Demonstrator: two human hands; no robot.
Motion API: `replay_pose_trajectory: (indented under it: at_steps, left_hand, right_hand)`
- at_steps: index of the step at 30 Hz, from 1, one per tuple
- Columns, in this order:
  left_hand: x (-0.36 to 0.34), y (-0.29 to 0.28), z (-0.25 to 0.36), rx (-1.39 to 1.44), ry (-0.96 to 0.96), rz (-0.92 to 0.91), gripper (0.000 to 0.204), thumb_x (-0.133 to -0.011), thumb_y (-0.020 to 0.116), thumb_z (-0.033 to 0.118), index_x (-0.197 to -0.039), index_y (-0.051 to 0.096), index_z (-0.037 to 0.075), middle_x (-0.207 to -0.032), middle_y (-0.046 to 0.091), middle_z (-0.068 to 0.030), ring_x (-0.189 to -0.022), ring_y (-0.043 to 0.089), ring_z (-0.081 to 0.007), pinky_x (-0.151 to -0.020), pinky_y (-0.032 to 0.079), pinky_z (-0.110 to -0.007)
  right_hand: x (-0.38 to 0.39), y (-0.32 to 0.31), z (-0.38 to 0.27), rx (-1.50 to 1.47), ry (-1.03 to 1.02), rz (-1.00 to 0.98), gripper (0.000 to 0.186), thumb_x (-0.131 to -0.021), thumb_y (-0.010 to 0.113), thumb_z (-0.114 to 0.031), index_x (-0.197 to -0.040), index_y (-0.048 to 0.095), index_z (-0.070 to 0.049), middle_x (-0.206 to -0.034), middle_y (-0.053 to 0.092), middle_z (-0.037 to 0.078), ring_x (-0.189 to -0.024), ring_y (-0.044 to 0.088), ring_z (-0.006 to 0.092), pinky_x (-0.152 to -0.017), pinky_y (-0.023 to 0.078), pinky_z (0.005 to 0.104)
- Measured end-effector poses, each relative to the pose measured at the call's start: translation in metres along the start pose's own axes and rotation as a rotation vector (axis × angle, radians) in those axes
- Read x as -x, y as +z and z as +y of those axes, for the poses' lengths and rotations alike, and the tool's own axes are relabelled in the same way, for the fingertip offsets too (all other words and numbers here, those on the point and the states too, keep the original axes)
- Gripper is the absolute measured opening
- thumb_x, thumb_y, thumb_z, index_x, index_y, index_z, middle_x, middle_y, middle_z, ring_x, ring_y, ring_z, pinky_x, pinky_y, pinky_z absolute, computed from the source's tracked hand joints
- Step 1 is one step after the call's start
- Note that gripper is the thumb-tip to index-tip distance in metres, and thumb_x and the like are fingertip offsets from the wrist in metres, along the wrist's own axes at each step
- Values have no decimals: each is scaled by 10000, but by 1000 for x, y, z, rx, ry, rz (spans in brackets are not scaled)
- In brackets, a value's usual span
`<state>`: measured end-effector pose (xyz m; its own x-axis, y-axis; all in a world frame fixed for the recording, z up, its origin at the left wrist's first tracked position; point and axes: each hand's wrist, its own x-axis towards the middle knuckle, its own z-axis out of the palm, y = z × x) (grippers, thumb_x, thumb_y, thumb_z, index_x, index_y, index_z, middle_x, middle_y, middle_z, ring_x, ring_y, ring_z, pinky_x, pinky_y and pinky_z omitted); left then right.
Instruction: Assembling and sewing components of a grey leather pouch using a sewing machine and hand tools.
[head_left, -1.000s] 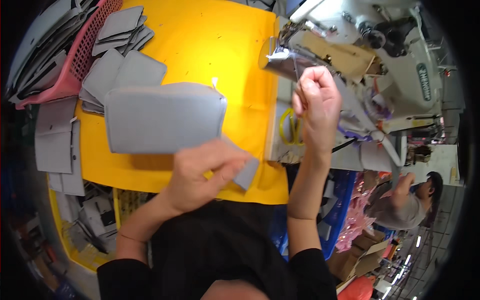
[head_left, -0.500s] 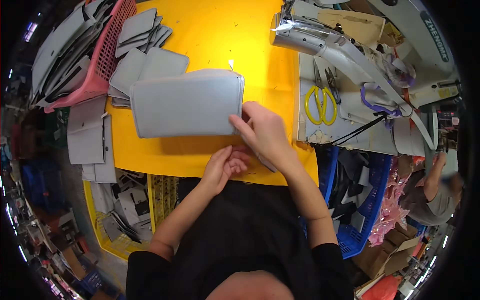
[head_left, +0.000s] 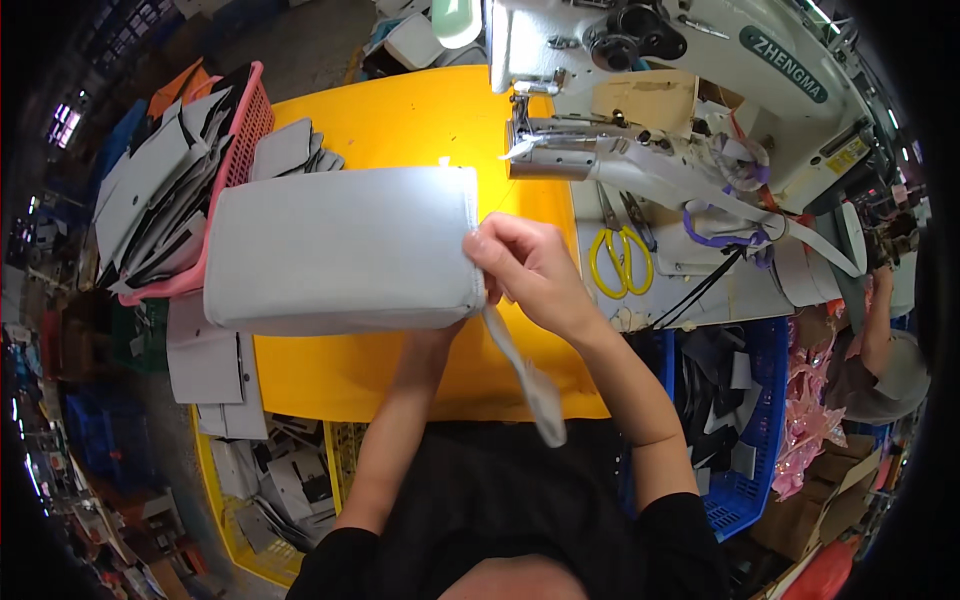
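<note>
A grey padded pouch is raised over the yellow work mat, a grey strap dangling from its right end. My right hand pinches the pouch's right edge with thumb and fingers. My left hand is under the pouch, its fingers hidden. Yellow-handled scissors lie on the metal bed to the right. Grey panels are stacked behind the pouch.
A sewing machine spans the upper right. A pink basket of grey pieces stands left. A yellow crate and blue crate hold scraps below. A co-worker is at far right, near pink material.
The grey pouch is lifted and looks larger. My left hand has moved beneath it. My right hand, earlier up by the machine, now grips its edge. The strap now hangs loose. The view has shifted.
</note>
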<state>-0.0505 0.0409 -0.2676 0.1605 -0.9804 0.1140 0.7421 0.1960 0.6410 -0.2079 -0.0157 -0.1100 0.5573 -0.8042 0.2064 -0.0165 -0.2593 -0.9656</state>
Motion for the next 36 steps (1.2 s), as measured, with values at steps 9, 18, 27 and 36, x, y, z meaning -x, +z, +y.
replay_pose_trajectory:
  at_steps: [9,18,27,36]
  left_hand:
    - [-56,-19,6,242,4,93,536,-1020,563,259,-1501,398,89,-1478,512,-88,-1253,545,-223,-1043,460,-363]
    - [-94,-7,17,844,-259,-519,534,-1043,502,327,-1515,382,109,-1516,478,-74,-1386,465,-224,-1209,322,-400]
    - [-115,-35,47,265,-120,-90,537,-1044,495,371,-1509,399,119,-1507,486,-69,-1364,481,-243,-1186,348,-429]
    - [-120,9,35,632,-214,-413,530,-1042,516,348,-1504,403,112,-1475,513,-83,-1353,484,-238,-1183,342,-421]
  right_hand:
    - [-51,-39,1,755,-529,265,141,-864,621,50,-983,666,-10,-863,659,61,-715,587,149,-646,478,263]
    - [-41,-42,15,394,-467,291,211,-802,633,98,-989,693,20,-947,684,85,-756,599,173,-698,499,267]
    - [-31,-36,14,244,-302,370,182,-817,644,93,-980,699,32,-935,678,70,-749,587,154,-692,489,243]
    - [-41,-22,18,306,-330,447,177,-827,656,89,-988,703,31,-928,670,55,-732,572,152,-668,478,252]
